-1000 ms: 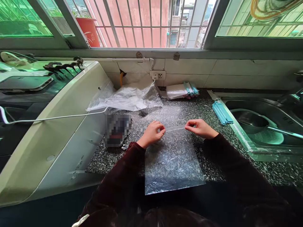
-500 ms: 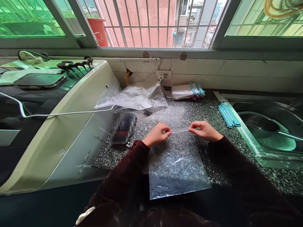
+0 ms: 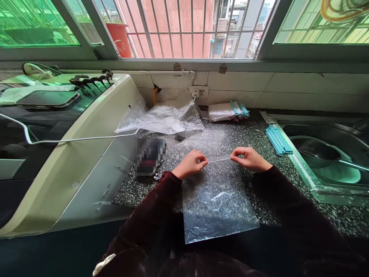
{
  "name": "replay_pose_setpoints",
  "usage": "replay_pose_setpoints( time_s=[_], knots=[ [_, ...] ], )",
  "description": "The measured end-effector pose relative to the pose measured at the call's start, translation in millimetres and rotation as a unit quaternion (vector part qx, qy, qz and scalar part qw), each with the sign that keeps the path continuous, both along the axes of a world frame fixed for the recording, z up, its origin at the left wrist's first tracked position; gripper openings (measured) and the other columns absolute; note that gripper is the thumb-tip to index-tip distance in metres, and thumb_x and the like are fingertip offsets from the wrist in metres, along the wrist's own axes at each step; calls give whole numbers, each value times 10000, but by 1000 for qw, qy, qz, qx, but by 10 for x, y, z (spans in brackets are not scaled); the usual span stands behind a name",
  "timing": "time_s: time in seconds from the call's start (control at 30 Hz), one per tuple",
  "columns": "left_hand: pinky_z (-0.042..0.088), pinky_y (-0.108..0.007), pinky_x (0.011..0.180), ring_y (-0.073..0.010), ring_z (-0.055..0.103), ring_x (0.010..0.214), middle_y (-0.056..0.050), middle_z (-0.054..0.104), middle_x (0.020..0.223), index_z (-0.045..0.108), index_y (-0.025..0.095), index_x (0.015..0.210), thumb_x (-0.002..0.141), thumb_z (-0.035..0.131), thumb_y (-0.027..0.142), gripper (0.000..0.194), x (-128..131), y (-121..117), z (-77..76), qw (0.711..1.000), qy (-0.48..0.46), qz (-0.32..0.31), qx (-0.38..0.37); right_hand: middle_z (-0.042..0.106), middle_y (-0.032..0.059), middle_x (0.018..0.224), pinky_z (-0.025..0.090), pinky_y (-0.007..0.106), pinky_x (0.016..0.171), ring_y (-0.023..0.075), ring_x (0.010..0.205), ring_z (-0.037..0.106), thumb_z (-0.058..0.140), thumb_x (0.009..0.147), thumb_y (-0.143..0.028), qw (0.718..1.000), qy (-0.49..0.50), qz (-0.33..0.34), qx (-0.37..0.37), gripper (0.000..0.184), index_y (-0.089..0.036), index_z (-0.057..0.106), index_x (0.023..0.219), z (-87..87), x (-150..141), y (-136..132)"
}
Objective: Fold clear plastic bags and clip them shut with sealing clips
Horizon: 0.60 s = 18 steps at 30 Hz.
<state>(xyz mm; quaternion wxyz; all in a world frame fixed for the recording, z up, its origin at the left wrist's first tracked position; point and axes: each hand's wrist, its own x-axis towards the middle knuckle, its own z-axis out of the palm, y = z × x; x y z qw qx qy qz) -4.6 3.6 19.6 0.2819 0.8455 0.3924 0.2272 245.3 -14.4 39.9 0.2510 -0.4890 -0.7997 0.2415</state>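
Note:
A clear plastic bag (image 3: 219, 200) hangs between my hands, its upper edge stretched nearly level over the speckled counter. My left hand (image 3: 191, 164) pinches the top left corner between thumb and fingers. At the top right corner, my right hand (image 3: 250, 159) pinches the same edge. The lower end of the bag reaches past the counter's front edge, and no contents show through it. Left of my left hand lies a phone-like dark object (image 3: 150, 157), blurred by pixelation. Teal plastic strips (image 3: 278, 140) rest beyond my right hand, beside the sink.
Crumpled clear plastic bags (image 3: 164, 117) lie by the wall. Next to them is a stack of flat packs with teal strips (image 3: 227, 111). A metal sink (image 3: 302, 123) holding a pan (image 3: 314, 149) is at right. A white washing machine (image 3: 95, 154) with a cable (image 3: 83, 138) across it stands left.
The view has turned slightly left, so the scene sits further right. Both hands keep their pinch on the bag's top edge, and its lower end has swung slightly.

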Motion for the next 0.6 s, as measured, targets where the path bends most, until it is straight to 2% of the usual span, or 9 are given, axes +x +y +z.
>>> replay_pose_setpoints(
  time_s=[0.33,0.47,0.6],
  knots=[
    [421,-312,763,-171,501,785,-34,604,715,610,159,669,786,578,180,123,29,-20,-8,998,36,-37,43,643,45,671,426,278,641,149,649,571,515,759,-328,997,-52,32,-45,209,-168,602,657,13,-109,-25],
    [422,-308,760,-170,498,792,-34,595,724,605,162,687,798,566,187,120,31,-24,-16,996,31,-48,61,658,51,695,418,284,646,156,660,576,528,762,-302,995,-88,18,-43,188,-163,622,678,-1,-133,-27],
    [420,-309,762,-167,495,787,-31,594,726,597,164,688,801,561,192,122,24,-23,-17,996,24,-51,69,653,46,684,416,278,646,149,653,570,533,765,-283,996,-80,14,-28,176,-164,621,669,-20,-132,-27]
  ],
)
